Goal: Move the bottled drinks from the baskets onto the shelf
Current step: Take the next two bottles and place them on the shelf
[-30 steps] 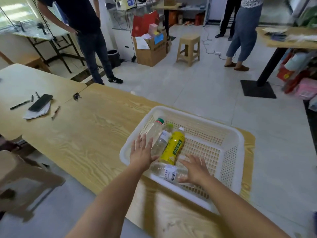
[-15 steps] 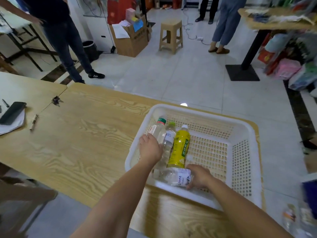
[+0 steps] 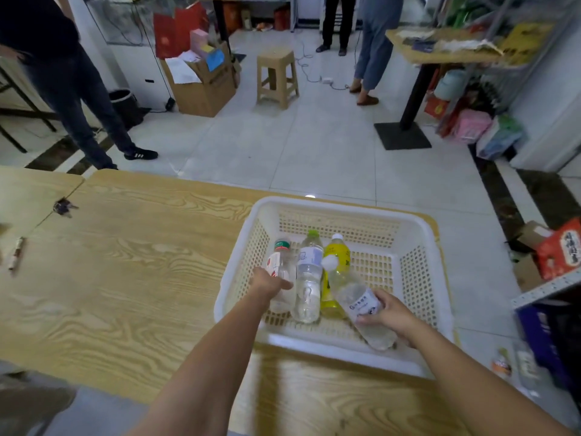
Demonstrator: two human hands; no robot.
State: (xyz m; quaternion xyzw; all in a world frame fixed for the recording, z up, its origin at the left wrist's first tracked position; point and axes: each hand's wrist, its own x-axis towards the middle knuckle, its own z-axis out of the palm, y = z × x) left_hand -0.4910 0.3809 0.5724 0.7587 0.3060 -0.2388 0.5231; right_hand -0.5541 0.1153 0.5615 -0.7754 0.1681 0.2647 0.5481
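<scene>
In the basket (image 3: 345,204), my left hand (image 3: 266,282) curls its fingers (image 3: 282,283) round the red-labelled bottle (image 3: 280,262), which lies near-to-far. My right hand (image 3: 390,313) grips the white-labelled bottle (image 3: 355,297), cap angled far-left.

One head view — looking down, close over basket (image 3: 421,234).
</scene>
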